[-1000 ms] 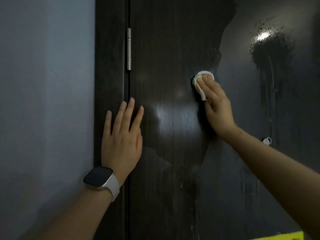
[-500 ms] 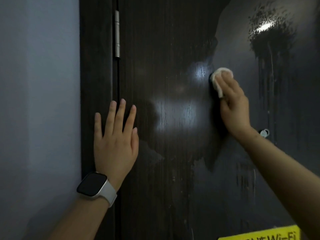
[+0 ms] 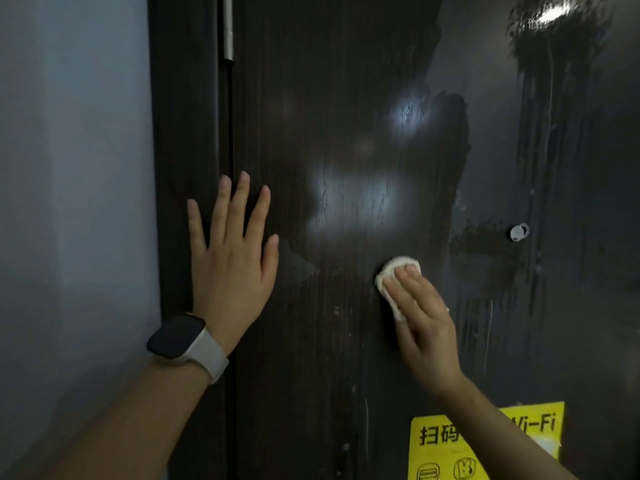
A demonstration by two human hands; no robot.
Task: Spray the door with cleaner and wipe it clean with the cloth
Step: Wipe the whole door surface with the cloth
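A dark wood-grain door [image 3: 346,98] fills most of the view, with wet cleaner streaks running down its right part. My right hand [image 3: 422,313] presses a small white cloth [image 3: 394,275] flat against the door at mid height. My left hand [image 3: 232,258] lies flat on the door near the hinge edge, fingers spread, holding nothing; a dark smartwatch with a white strap sits on that wrist. No spray bottle is in view.
A metal hinge [image 3: 227,26] sits at the top on the door's left edge beside the dark frame [image 3: 183,133]. A pale wall [image 3: 69,202] is on the left. A small round silver fitting [image 3: 518,232] and a yellow Wi-Fi sticker [image 3: 450,445] are on the door.
My right hand first slid the cloth to the right, then down the door to below mid height. The view tilted down, revealing the yellow sticker. My left hand stayed flat on the door.
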